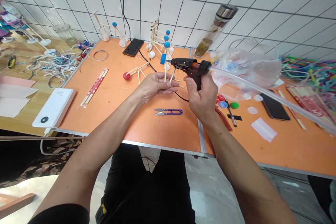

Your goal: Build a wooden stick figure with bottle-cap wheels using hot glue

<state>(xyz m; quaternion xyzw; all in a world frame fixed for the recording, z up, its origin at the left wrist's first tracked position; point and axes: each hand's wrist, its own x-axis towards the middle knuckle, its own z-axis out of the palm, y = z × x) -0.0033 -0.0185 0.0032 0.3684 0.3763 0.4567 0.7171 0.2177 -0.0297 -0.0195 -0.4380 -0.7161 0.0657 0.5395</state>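
Observation:
My left hand [164,84] is closed with thumb and fingers around a pair of thin wooden sticks [172,76] that point upward. A blue bottle cap [163,59] is just above them; I cannot tell how it joins the sticks. My right hand [202,94] grips a black hot glue gun [187,64], its nozzle pointing left, at or very near the cap. A long clear glue stick [270,94] runs out of its back. Purple thread snips [168,112] lie below my left hand. Left of it is a stick frame with a red cap [126,76].
Stick-and-cap frames [154,35] stand by the tiled wall, beside a black phone [133,47] and glass tumbler [215,29]. A white power bank [54,107] and wrapped chopsticks [93,87] lie left. Right are loose caps [234,105], red-handled pliers [223,118] and another phone [275,105].

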